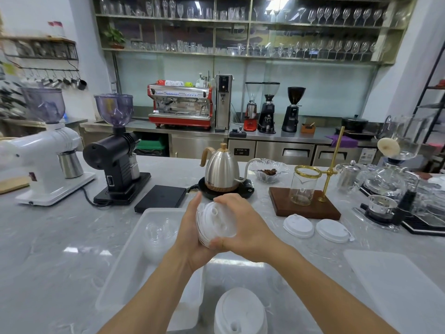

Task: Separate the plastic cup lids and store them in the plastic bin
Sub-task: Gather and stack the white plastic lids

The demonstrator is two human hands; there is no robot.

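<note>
Both hands hold a small stack of clear and white plastic cup lids (215,222) on edge above the translucent plastic bin (134,239). My left hand (192,239) cups the stack from the left and below. My right hand (243,227) grips its right rim, fingers over the top and thumb beneath. Clear lids (160,231) lie in the bin's far end. Two white lids (298,225) (332,230) rest on the counter to the right. A stack of white lids (239,312) stands at the near edge.
A translucent bin lid (404,288) lies at the near right. Behind the hands stand a kettle on its base (222,172), a black scale (161,197), two grinders (115,150) (48,150) and a wooden pour-over stand (305,203). Glassware (395,189) crowds the right side.
</note>
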